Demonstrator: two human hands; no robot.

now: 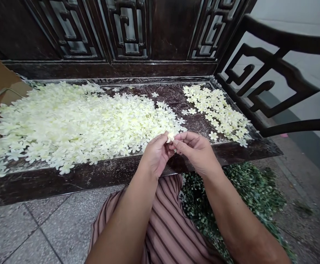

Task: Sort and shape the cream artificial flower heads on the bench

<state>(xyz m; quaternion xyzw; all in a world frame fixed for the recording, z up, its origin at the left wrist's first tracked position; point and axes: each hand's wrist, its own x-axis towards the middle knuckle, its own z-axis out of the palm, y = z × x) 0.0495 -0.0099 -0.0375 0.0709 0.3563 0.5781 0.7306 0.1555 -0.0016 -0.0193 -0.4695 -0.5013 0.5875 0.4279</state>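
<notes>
Between my two hands is a small pale-yellow artificial flower [170, 137], above the front edge of a dark wooden bench [99, 175]. My left hand [157, 152] is closed, pinching the flower from the left with thumb and fingers. From the right, the thumb and fingertips of my right hand [194, 149] close on the same flower. A large heap of loose white-and-yellow flowers [74, 121] spreads over the seat to the left of my hands. Farther right on the seat lies a smaller group of flowers [217, 110].
A carved backrest [129, 29] closes off the rear, and a curved armrest [275, 73] stands at the right. Green artificial foliage [248, 194] lies on the floor by my right forearm. Cardboard [0, 80] stands at the left edge.
</notes>
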